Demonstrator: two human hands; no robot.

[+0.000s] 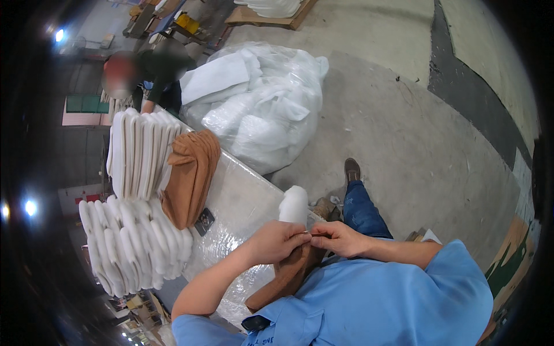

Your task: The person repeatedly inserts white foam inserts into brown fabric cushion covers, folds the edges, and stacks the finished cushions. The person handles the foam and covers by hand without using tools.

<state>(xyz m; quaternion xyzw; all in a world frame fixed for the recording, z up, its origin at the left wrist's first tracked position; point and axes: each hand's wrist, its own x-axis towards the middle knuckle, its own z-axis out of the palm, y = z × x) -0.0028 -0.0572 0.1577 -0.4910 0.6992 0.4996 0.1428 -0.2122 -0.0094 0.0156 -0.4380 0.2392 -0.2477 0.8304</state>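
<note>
Close to my body is a brown fabric cover (287,278), with a white padded piece (295,205) sticking out of its far end. My left hand (277,241) pinches the cover's edge between thumb and fingers. Right beside it, my right hand (340,239) pinches the same edge, the fingertips of both hands nearly touching. The cover hangs down in front of my blue shirt, over the near edge of a plastic-wrapped table (235,199). Part of the cover is hidden behind my hands.
Folded brown covers (191,176) lie by stacked white cushions (141,153) and further white padded pieces (135,245). A phone-like dark object (204,221) rests on the table. Beyond the table sits a large plastic bag of white padding (259,115). Another person (164,69) stands at the far left.
</note>
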